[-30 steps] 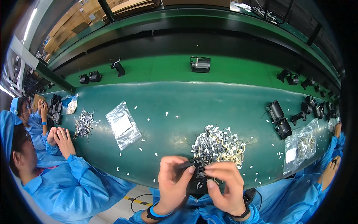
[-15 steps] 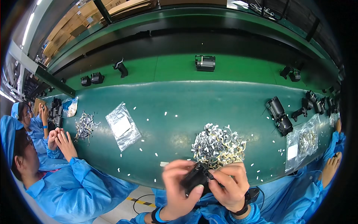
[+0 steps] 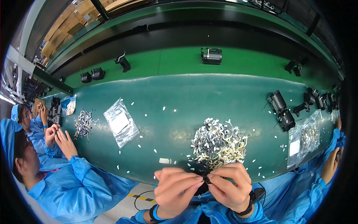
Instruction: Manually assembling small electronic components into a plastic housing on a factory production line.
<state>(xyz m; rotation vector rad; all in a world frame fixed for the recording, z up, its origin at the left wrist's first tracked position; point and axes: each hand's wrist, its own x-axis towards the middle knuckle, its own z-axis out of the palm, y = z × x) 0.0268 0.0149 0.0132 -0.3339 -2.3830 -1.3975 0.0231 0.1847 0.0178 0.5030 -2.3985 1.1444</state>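
Observation:
My left hand (image 3: 178, 192) and my right hand (image 3: 232, 186) meet at the near edge of the table. Pinched between their fingertips is a black plastic part (image 3: 205, 178), mostly covered by the fingers, so its full shape cannot be made out. Both hands are closed on it. Just beyond them lies a heaped pile of short cables (image 3: 218, 143), black, white and yellowish, with small white connectors.
A clear plastic bag (image 3: 120, 123) lies left of the pile. Black cylindrical housings (image 3: 280, 110) and a bag of cables (image 3: 307, 138) are at right. Beyond runs a green belt (image 3: 179, 61) carrying black units (image 3: 211, 56). Co-workers sit close on both sides, including a blue-sleeved person (image 3: 71, 186).
My left hand has gone from cradling the black part to pinching it with the fingertips, knuckles up. The part now shows much less. The whole view has shifted slightly.

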